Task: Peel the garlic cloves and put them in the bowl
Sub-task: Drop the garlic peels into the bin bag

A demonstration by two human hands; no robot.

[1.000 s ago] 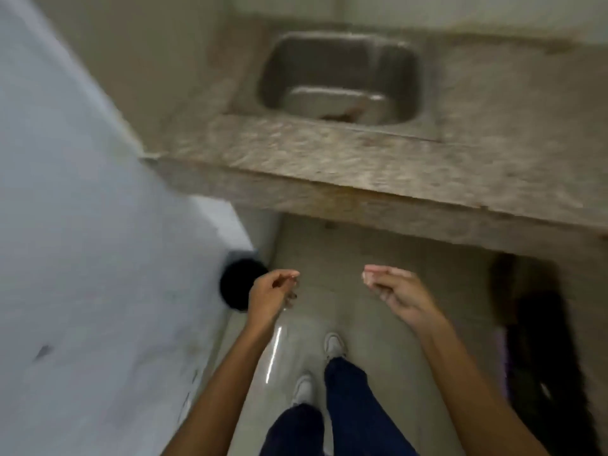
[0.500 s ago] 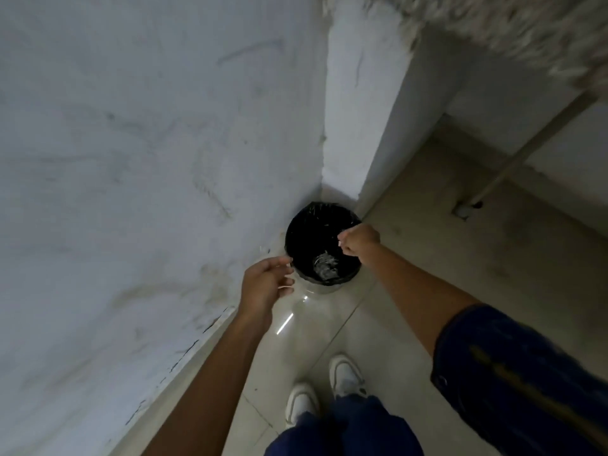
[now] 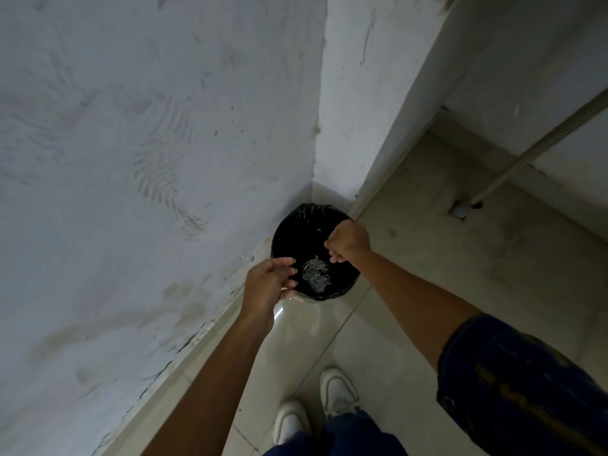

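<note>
No garlic clove or bowl is in view. A round black-lined bin (image 3: 289, 232) stands on the floor in the wall corner, with pale papery scraps (image 3: 316, 274) at its bottom. My left hand (image 3: 268, 284) hovers over the bin's near left rim, fingers loosely bent and apart, holding nothing I can see. Over the right side of the bin, my right hand (image 3: 348, 241) is curled into a loose fist, knuckles up and thumb pointing down. Its palm side is hidden.
A rough white wall (image 3: 131, 159) fills the left, meeting a white pillar (image 3: 362, 110) behind the bin. Beige floor tiles (image 3: 411, 258) stretch to the right. A ribbed metal hose (image 3: 533, 149) runs down to a floor outlet. My white shoes (image 3: 339, 393) stand just below the bin.
The view swung from the counter and sink down to the corner bin. Both hands moved out over the bin. The left hand's fingers have loosened since half a second ago.
</note>
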